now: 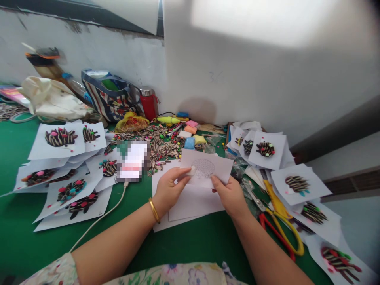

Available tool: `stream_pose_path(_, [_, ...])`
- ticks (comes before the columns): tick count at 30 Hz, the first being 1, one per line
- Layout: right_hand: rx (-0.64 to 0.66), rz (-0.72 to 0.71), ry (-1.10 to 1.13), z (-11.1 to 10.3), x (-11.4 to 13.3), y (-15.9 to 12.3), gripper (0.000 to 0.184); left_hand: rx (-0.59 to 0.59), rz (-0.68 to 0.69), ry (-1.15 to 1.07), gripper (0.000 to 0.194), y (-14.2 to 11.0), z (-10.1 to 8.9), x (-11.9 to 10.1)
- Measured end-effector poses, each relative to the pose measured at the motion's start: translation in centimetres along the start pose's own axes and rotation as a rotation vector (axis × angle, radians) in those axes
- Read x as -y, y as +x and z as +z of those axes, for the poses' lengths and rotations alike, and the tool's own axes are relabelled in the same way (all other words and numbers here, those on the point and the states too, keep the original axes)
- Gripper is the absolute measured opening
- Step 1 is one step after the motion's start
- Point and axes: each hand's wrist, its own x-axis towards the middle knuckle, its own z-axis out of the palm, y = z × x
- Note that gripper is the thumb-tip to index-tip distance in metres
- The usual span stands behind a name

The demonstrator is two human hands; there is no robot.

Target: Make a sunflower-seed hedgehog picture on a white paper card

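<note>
A small white card [222,166] with a printed dotted outline like a hedgehog is held up over the table. My right hand [230,194] grips its lower right edge, thumb on top and fingers behind. At the card's left side, my left hand [169,188] has its index fingertip against a small white lump [192,171] that looks like soft clay. The left thumb sits just below, and the other left fingers are curled out of sight. Beneath the card, more white sheets [190,204] lie on the green table [196,245].
Finished-looking seed-decorated cards are stacked left [35,148] and right [316,188]. Sunflower seeds [160,144] and clay blocks [190,143] lie behind. A phone [132,160] with a cable is left; scissors [285,233] are right. A red flask [148,105] and striped bag [101,99] stand by the wall.
</note>
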Motion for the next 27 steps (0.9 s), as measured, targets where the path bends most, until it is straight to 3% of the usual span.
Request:
stream_pose_path(21, [-0.004,0.008,-0.001,0.17,0.55,-0.15,0.033,0.008,0.026,0.041,0.028,-0.11,0.13,0.52])
stream_pose_path(27, [-0.017,0.0,0.012,0.06,0.75,-0.14,0.033,-0.04,-0.038,0.007,0.026,-0.17,0.25,0.84])
